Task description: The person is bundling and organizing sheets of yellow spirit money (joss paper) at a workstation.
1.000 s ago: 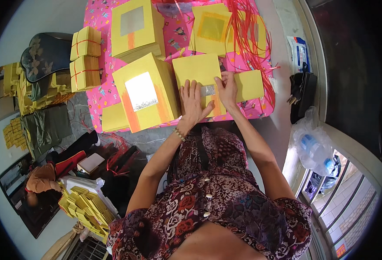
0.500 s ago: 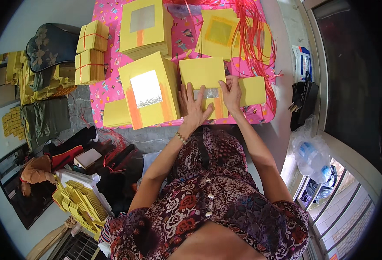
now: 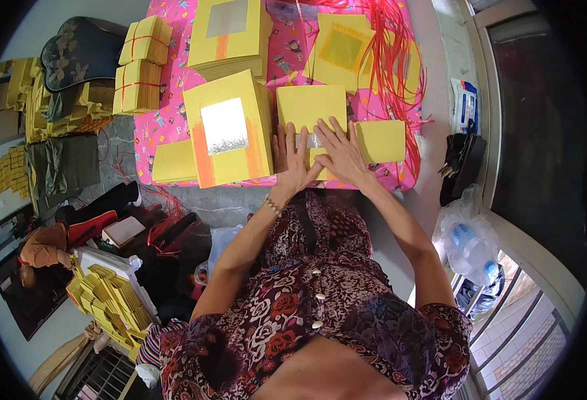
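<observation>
My left hand [image 3: 295,160] lies with fingers spread on the lower part of a yellow paper sheet [image 3: 312,107]. Beside it my right hand [image 3: 343,157] is flat on the same sheet, fingers outstretched, and the two thumbs nearly meet. Between the hands a strip of silver foil [image 3: 313,141] shows; the rest of it is covered. A thick stack of yellow paper [image 3: 223,170], its top sheet bearing a silver square and orange streaks, stands just left of my left hand. Right of my right hand is a plain yellow sheet [image 3: 382,141].
The table has a pink patterned cloth [image 3: 173,127]. Behind stands another tall yellow stack [image 3: 230,50]; tied yellow bundles [image 3: 138,87] sit at the far left. Red plastic strings [image 3: 390,60] hang over loose sheets [image 3: 337,53] at the far right. A low yellow pile [image 3: 173,163] lies front left.
My right hand, earlier with fingers curled at the sheet's right edge, has moved left and flattened onto it. My left hand stays on the sheet. The whole view has shifted slightly.
</observation>
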Tool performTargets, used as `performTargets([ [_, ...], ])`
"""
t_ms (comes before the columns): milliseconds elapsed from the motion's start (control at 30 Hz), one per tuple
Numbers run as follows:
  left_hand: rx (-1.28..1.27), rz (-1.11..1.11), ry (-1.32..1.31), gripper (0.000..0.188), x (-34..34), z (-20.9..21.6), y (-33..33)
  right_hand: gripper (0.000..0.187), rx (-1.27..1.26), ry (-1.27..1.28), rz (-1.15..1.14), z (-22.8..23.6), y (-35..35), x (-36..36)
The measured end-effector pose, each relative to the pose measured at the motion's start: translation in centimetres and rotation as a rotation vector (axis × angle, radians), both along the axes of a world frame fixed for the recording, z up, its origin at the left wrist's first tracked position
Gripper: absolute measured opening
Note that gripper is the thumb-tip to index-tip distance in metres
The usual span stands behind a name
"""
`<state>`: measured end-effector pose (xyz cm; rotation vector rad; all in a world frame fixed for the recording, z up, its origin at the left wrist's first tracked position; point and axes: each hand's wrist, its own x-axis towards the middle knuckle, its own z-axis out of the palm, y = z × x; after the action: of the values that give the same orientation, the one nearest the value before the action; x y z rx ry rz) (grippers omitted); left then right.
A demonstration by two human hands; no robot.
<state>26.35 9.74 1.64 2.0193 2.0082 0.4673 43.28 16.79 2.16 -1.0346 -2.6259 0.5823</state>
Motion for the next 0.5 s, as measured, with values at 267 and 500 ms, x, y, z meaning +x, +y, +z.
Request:
performTargets([
  [267, -0.021, -0.013, -0.04, 0.081, -0.3, -0.1, 0.1, 0.07, -0.135, -0.047, 0.008, -1.2, 0.0, 0.1],
  [500, -0.033, -0.019, -0.129, 0.078, -0.4, 0.7, 0.4, 0.057, 0.06, 0.029, -0.058, -1.1, 1.7, -0.1],
])
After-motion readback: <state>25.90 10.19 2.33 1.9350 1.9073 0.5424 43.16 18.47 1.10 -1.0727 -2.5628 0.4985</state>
